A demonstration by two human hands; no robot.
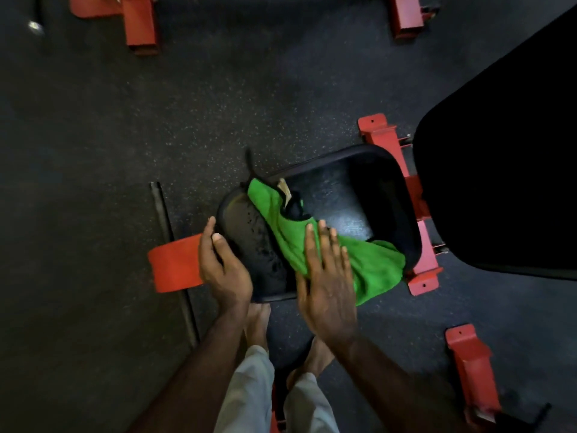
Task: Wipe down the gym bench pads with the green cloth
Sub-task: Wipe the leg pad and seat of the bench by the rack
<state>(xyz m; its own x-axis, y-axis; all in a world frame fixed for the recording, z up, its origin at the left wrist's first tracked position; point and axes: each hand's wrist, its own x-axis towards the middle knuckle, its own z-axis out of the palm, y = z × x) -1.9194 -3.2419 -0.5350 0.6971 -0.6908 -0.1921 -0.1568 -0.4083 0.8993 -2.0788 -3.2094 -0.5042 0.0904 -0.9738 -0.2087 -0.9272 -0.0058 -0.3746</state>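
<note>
No writing is legible. The right hand [324, 276] presses flat, fingers straight, on the green cloth [368, 260] draped across the seat pad [343, 195]; the left hand [223, 267] seemingly grips the pad's near-left edge.

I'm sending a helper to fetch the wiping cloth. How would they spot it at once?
Find the small black seat pad in front of the big black back pad. Draped across it, under the flat right hand, lies the green cloth, the only green thing among black pads and red frame parts.
</note>
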